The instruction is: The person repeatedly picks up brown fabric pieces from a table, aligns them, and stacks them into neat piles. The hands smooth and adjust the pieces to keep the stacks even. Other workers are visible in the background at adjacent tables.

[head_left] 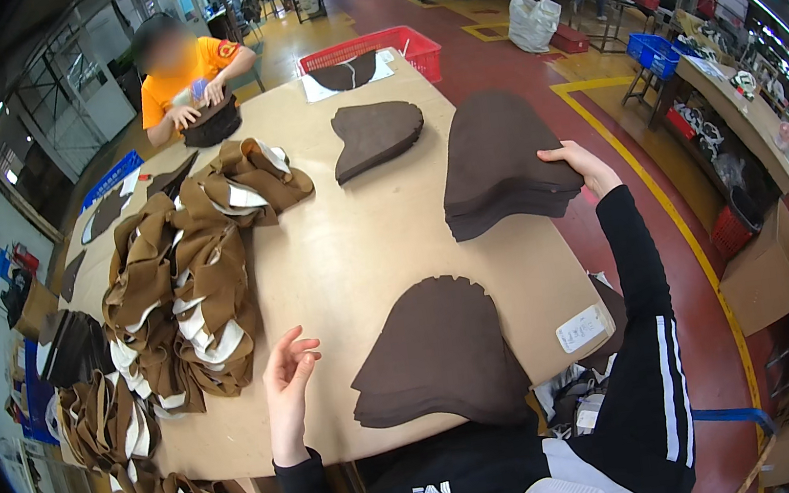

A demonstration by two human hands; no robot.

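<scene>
My right hand [584, 167] is at the right edge of a tall stack of dark brown cut pieces [496, 150] near the table's right side. Its fingers are closed on the stack's edge; how many pieces they grip I cannot tell. My left hand [291, 382] is raised over the table's near side, fingers apart, holding nothing. To its right, in front of my body, lies a second stack of dark brown pieces [437, 350] with a notched curved edge. Farther back sits a smaller dark brown pile [376, 138], also notched.
Brown and white strips [181, 273] heap along the left of the table [298, 258]. A co-worker in an orange shirt [187, 80] handles dark pieces at the far left. A red crate [415, 52] stands behind the far edge; a white label card [582, 329] lies at the right corner.
</scene>
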